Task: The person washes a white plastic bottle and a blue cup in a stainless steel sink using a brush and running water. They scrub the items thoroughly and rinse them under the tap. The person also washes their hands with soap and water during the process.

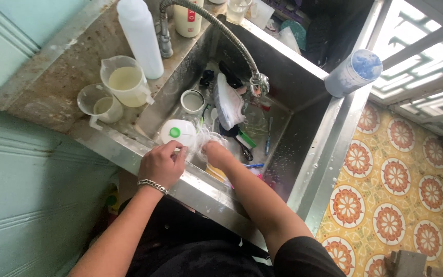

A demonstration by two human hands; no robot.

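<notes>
My left hand (162,164), with a silver chain bracelet on the wrist, grips the edge of a crumpled clear plastic bag (203,137) over the near rim of the steel sink (303,169). My right hand (216,153) reaches into the same bag, its fingers hidden by the plastic. A white round lid with a green dot (176,132) lies just beyond my left hand. Under the flexible faucet head (258,83) lies a white object (227,105).
In the basin lie a small cup (193,100), a yellow sponge (216,173), brushes and pens. On the ledge stand two clear measuring jugs (124,79), a tall white bottle (140,36) and a blue-topped canister (354,72). Patterned floor tiles (396,179) lie to the right.
</notes>
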